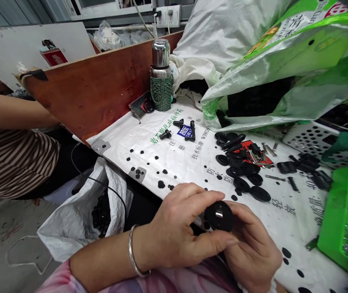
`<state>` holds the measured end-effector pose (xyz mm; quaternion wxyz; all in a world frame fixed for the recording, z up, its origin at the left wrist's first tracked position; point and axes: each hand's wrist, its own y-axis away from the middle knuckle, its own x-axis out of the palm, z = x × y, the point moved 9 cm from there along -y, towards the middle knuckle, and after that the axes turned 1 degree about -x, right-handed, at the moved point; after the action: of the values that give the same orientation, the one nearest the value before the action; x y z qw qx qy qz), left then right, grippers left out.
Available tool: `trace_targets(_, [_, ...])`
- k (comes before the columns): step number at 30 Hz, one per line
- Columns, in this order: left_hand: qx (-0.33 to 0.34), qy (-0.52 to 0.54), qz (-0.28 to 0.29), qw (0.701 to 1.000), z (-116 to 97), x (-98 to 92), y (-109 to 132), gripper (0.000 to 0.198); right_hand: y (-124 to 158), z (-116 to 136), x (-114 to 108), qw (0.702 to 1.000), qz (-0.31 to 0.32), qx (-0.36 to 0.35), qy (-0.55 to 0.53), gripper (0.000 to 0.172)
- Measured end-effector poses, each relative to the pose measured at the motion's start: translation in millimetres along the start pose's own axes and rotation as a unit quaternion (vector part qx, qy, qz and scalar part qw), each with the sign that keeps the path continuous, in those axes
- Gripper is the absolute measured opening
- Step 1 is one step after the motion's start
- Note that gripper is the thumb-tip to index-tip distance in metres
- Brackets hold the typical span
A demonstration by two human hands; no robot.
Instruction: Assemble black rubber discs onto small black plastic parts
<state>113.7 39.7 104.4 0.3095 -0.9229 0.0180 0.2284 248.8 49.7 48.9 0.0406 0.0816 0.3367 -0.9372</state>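
Note:
Near the front edge of the table, my left hand [174, 228] pinches a black round plastic disc [224, 223] between thumb and forefinger. A short shiny metal piece sits in the disc's face. My right hand [253, 250] is curled around the disc's other side, its fingertips partly hidden behind it. Just beyond my hands lie several loose black discs [260, 194] in a pile with small metal strips [258, 156] on a red card. Farther off are a few black stem-like parts [165, 134].
A green tray [333, 228] of small metal pieces stands at right, beside a white perforated basket [311, 142]. Plastic bags [262, 77] and a thermos [161, 81] stand at the back. Left are a wooden divider [100, 81], a white sack [67, 228] and another person's arm [15, 112].

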Motion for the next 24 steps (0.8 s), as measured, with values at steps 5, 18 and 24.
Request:
trace_targets(5, [-0.019,0.030,-0.023,0.999,3.8,2.7,3.4,0.047,-5.0,1.4,3.9,1.000,-0.014,0.022,-0.014,0.023])
trace_targets(18, [0.054,0.051,0.047,0.996,-9.3,-1.4,-7.4,0.031,-1.6,1.5,8.2,1.000,-0.006,0.025,0.007,0.025])
trace_targets(24, [0.076,0.049,0.048,0.995,-2.7,5.5,-6.4,0.029,2.6,-4.3,4.2,0.999,-0.001,0.026,0.042,0.027])
